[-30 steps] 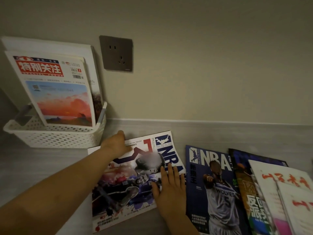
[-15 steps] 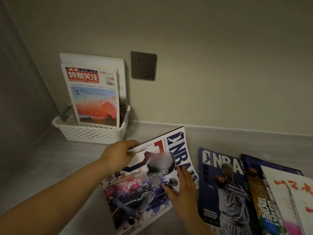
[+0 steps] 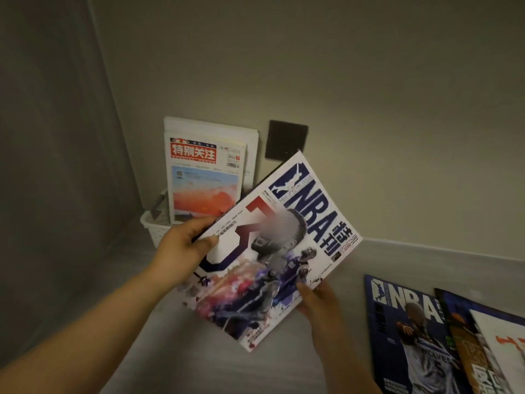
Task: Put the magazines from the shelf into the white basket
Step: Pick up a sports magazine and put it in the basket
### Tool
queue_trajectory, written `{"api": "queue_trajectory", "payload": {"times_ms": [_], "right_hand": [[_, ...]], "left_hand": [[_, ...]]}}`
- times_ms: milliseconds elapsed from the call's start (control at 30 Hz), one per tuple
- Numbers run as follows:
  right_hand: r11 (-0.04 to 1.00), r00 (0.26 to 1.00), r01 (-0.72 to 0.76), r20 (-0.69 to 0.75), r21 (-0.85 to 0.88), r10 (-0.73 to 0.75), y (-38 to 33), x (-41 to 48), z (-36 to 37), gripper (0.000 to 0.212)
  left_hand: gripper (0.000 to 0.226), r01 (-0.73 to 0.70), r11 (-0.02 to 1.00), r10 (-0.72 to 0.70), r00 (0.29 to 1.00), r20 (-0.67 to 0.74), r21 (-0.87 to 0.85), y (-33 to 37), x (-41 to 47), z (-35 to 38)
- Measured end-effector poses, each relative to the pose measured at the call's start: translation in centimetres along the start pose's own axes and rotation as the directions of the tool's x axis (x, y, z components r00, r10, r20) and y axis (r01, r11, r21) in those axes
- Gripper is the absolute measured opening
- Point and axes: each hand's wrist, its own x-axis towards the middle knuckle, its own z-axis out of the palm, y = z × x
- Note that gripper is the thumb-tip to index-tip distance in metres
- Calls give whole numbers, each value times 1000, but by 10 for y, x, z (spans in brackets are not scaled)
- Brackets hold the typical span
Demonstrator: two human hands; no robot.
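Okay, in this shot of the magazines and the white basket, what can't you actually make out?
All in the head view:
1. The white basket is mostly hidden behind the left hand and the held NBA magazine.
2. The right hand has its fingers hidden under that magazine.
3. The magazine stack on the shelf is cut off by the right and bottom edges, so it is uncountable.
4. The wall socket has its lower corner covered by the held magazine.

I see the glossy white NBA magazine tilted in the air, my left hand pinching its upper-left edge and my right hand its lower corner. Behind it, the white perforated plastic basket holds an upright red-titled magazine. A dark-blue NBA magazine lies flat on the grey shelf, overlapped by further magazines.
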Motion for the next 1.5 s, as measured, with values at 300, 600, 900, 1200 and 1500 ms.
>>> {"api": "queue_trajectory", "payload": {"times_ms": [300,600,900,1200,1500], "right_hand": [[884,891,404,-117,-235,-438,-66,35,91,16],[796,828,498,-84,-344,-554,-115,94,161,22],[851,911,331,-98,-408,-401,-86,137,180,17],[840,957,216,-62,-497,-283,-79,152,172,13],[812,957,196,-71,-550,-280,-50,169,172,13]], "left_hand": [[29,-139,990,129,924,-359,-2,-10,53,-66],[29,-21,997,-7,939,-344,-77,-35,132,-115],[28,121,991,-132,961,-244,-59,-85,166,-106],[26,233,972,-231,956,-180,-11,-122,177,-90],[23,256,892,-195,961,-194,372,-148,180,-85]]}}
